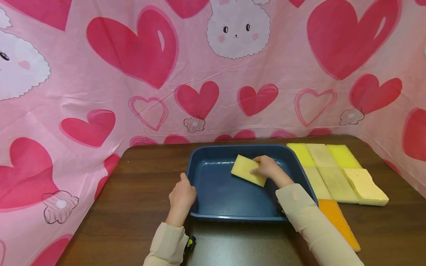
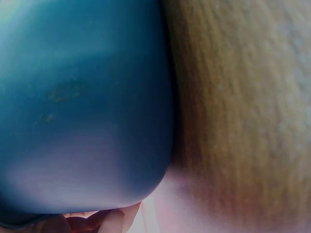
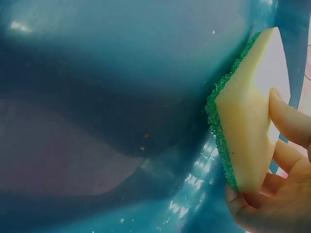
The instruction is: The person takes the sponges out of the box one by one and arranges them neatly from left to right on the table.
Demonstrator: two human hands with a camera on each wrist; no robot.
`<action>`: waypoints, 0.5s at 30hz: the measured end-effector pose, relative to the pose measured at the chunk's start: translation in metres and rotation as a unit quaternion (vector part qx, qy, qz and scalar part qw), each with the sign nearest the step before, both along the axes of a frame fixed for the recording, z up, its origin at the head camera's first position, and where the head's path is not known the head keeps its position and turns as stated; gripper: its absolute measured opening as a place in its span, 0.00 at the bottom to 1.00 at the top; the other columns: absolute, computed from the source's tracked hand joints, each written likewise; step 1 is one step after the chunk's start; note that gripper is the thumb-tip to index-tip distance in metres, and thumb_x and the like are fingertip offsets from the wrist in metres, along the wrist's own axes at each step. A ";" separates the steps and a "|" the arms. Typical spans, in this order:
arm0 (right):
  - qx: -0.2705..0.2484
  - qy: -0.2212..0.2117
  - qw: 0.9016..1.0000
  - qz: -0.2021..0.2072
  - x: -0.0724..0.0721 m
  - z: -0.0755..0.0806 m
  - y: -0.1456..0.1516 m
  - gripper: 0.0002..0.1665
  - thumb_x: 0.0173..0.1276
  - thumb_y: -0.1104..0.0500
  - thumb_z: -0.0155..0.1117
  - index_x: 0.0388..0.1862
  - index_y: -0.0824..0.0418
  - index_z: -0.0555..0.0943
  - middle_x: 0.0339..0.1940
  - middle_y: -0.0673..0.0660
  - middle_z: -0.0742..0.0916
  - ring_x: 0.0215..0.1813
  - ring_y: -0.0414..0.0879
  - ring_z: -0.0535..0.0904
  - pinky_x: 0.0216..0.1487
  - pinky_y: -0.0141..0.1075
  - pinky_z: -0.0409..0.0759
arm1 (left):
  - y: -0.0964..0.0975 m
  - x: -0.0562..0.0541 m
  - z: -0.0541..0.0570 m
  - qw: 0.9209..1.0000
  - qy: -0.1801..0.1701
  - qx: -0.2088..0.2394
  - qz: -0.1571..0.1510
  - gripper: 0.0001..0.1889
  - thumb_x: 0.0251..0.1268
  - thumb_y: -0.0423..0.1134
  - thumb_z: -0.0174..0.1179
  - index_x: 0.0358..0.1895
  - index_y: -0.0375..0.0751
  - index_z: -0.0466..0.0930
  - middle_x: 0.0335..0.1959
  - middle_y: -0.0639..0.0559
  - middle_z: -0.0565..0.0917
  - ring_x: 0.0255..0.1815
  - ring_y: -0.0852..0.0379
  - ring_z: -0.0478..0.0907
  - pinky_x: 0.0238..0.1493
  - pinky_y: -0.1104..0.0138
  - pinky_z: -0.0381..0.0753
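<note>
A deep blue rectangular tray [image 1: 226, 199] sits on the table. My left hand [image 1: 182, 194] grips its left rim. In the left wrist view, curled fingers [image 2: 109, 222] show at the edge of the tray [image 2: 87, 121]. Over the tray's right half, my right hand [image 1: 269, 168] holds a yellow scrub sponge [image 1: 245, 170], thumb on the upper face. The right wrist view shows that sponge [image 3: 252, 111] tilted, its green scouring layer facing the tray [image 3: 97, 97]. Small crumbs dot the tray's surface there.
Right of the tray, yellow sponges [image 1: 336, 183] lie in rows, with one wavy-edged sponge [image 1: 366, 184] on top. An orange sponge or cloth [image 1: 339, 223] lies nearer the front. Behind the brown wooden table [image 1: 133, 214] hangs a pink heart-print curtain [image 1: 110, 92].
</note>
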State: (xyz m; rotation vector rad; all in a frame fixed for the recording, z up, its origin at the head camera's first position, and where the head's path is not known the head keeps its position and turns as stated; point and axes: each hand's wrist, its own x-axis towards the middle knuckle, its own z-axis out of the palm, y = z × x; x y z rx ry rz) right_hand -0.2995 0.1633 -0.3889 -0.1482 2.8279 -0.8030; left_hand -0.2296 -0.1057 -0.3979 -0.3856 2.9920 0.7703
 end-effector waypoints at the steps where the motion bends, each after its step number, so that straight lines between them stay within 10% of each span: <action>1: -0.001 0.005 1.000 0.000 0.001 0.001 0.000 0.30 0.62 0.58 0.66 0.59 0.73 0.74 0.56 0.71 0.80 0.48 0.57 0.76 0.53 0.49 0.77 | 0.000 0.000 0.000 1.000 0.000 0.000 0.000 0.25 0.63 0.33 0.49 0.63 0.29 0.60 0.42 0.32 0.83 0.36 0.41 0.82 0.31 0.52 0.75; 15: -0.031 0.050 0.998 -0.003 0.004 0.004 0.001 0.22 0.66 0.59 0.61 0.55 0.72 0.78 0.54 0.70 0.82 0.51 0.60 0.78 0.53 0.50 0.78 | -0.001 0.001 0.000 1.000 -0.002 0.002 0.000 0.28 0.63 0.34 0.49 0.66 0.29 0.58 0.42 0.32 0.83 0.36 0.41 0.81 0.32 0.52 0.75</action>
